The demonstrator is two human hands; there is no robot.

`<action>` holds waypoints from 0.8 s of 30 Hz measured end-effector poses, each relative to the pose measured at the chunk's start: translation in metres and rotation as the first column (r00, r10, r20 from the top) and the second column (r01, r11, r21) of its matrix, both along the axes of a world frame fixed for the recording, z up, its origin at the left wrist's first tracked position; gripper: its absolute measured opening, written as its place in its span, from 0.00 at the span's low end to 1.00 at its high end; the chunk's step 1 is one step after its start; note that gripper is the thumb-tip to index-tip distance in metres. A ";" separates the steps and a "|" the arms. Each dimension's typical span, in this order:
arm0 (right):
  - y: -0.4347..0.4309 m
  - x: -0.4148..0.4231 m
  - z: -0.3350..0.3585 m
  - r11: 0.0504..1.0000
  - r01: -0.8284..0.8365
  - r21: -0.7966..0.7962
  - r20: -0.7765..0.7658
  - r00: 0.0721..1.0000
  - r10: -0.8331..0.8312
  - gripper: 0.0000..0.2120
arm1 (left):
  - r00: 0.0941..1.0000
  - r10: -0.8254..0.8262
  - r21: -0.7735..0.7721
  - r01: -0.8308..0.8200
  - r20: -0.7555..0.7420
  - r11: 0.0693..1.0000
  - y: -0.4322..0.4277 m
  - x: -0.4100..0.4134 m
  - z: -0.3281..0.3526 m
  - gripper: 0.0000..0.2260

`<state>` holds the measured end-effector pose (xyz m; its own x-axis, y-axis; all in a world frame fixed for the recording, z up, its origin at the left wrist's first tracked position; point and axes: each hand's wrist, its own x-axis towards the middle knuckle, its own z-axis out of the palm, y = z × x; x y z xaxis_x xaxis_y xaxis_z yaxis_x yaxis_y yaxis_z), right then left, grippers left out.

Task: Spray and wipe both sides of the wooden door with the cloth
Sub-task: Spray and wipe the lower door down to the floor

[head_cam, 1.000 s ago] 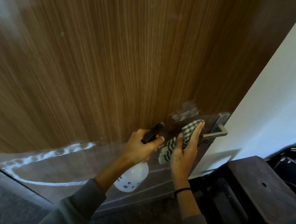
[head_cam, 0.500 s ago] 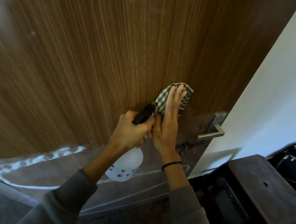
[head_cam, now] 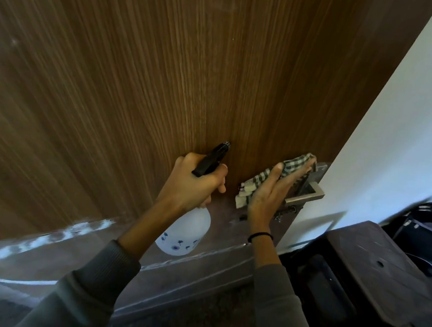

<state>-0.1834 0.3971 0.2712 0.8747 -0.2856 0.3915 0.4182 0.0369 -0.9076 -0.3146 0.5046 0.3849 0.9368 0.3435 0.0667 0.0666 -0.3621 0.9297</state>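
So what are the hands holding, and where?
Left hand grips the spray bottle by its black trigger head; right hand presses the checked cloth against the door handle.

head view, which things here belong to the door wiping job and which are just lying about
In the job: wooden door; spray bottle, gripped by the left hand; checked cloth, pressed by the right hand beside the door handle.
Lying about: dark stool; black bag by the white wall.
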 end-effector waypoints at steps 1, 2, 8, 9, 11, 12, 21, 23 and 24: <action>-0.002 -0.001 -0.006 1.000 -0.007 -0.014 -0.005 1.000 0.007 0.31 | 1.000 -0.002 0.004 0.002 0.000 1.000 0.000 0.002 0.000 0.15; -0.004 -0.002 -0.012 0.999 -0.017 -0.030 -0.011 1.000 0.016 0.31 | 1.000 -0.003 0.007 0.003 0.002 1.000 0.000 0.003 0.000 0.14; -0.010 -0.008 -0.034 0.997 -0.076 -0.026 -0.090 0.993 0.073 0.32 | 1.000 -0.001 0.005 0.001 0.008 1.000 0.001 0.008 0.000 0.14; -0.010 -0.009 -0.036 0.997 -0.076 -0.023 -0.103 0.992 0.074 0.32 | 1.000 0.002 0.007 -0.002 0.008 1.000 0.000 0.008 0.000 0.14; -0.010 -0.010 -0.039 0.997 -0.075 -0.027 -0.138 0.988 0.071 0.32 | 1.000 0.007 0.004 -0.007 0.010 1.000 -0.001 0.008 -0.001 0.14; -0.010 -0.011 -0.042 0.997 -0.070 -0.035 -0.159 0.985 0.063 0.32 | 1.000 0.007 0.000 -0.007 0.012 1.000 -0.001 0.008 0.000 0.14; -0.012 -0.021 -0.065 0.995 -0.091 0.031 -0.429 0.898 0.096 0.33 | 1.000 0.013 -0.003 -0.013 0.005 1.000 -0.002 0.007 -0.001 0.14; -0.015 -0.015 -0.064 0.995 -0.072 0.076 -0.479 0.872 0.100 0.34 | 1.000 0.016 -0.006 -0.016 0.007 1.000 -0.003 0.007 -0.001 0.14; -0.015 -0.013 -0.063 0.993 -0.068 0.098 -0.504 0.857 0.108 0.33 | 1.000 0.017 -0.008 -0.017 0.006 1.000 -0.003 0.007 -0.001 0.14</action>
